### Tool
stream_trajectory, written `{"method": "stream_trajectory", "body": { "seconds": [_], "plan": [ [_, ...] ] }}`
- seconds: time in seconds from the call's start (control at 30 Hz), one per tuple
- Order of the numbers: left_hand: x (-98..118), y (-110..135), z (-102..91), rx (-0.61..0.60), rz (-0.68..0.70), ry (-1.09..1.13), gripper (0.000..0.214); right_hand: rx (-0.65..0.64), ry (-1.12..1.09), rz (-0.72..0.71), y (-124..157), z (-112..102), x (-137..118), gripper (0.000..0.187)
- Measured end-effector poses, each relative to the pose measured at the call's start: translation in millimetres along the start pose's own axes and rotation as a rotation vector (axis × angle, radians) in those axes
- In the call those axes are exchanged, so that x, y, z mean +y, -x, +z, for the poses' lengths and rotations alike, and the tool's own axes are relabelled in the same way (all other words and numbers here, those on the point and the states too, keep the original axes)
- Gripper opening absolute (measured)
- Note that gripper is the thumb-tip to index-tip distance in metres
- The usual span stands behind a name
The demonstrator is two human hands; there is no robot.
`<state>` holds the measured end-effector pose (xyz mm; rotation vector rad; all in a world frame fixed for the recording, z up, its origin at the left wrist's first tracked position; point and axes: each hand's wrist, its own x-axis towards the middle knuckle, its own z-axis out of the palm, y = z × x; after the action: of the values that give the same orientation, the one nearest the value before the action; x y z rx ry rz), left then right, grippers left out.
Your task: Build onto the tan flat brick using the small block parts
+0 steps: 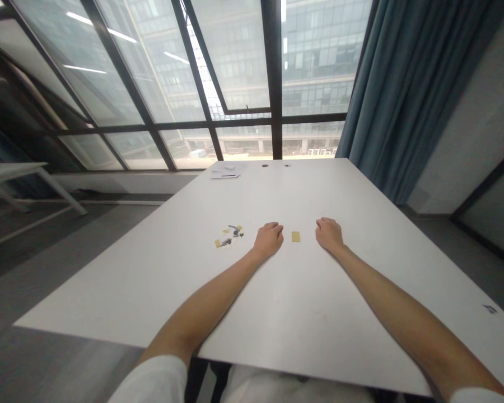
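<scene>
The white surface [277, 319] carries two grips, the left grip [269, 238] and the right grip [329, 234], one lone yellow piece [295, 237] and one cluster of small pieces [236, 231], at least three of them yellow, the dark ones too bunched to count. Near its far edge are two round fittings [265, 165]; one second table [12, 169] stands left, one blue curtain [382, 106] hangs right.

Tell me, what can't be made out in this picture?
In the head view:
Palms of the left hand and right hand: hidden by the hands themselves.
Scattered grey and yellow pieces: too small to identify.
Lone yellow piece: too small for fine markings.
Far papers: too small to read.
White right sleeve: cut off by the bottom edge.
</scene>
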<state>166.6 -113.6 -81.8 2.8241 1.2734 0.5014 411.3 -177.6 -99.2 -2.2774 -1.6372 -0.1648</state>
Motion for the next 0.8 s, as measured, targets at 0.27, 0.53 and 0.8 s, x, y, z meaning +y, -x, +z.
{"method": "stream_trajectory", "body": {
  "seconds": [0.27, 0.53, 0.8],
  "plan": [
    [-0.6, 0.7, 0.3, 0.015, 0.007, 0.006, 0.034, -0.006, -0.001, 0.002, 0.1, 2.0, 1.2, 0.040],
    [0.3, 0.4, -0.9, 0.008, -0.003, 0.005, 0.033, -0.002, 0.009, 0.000, 0.5, 0.7, 0.8, 0.039],
    [3.0, 0.9, -5.2, -0.008, -0.008, 0.002, 0.034, -0.004, 0.005, -0.003, 1.0, 0.1, 1.3, 0.039]
  ]
}}
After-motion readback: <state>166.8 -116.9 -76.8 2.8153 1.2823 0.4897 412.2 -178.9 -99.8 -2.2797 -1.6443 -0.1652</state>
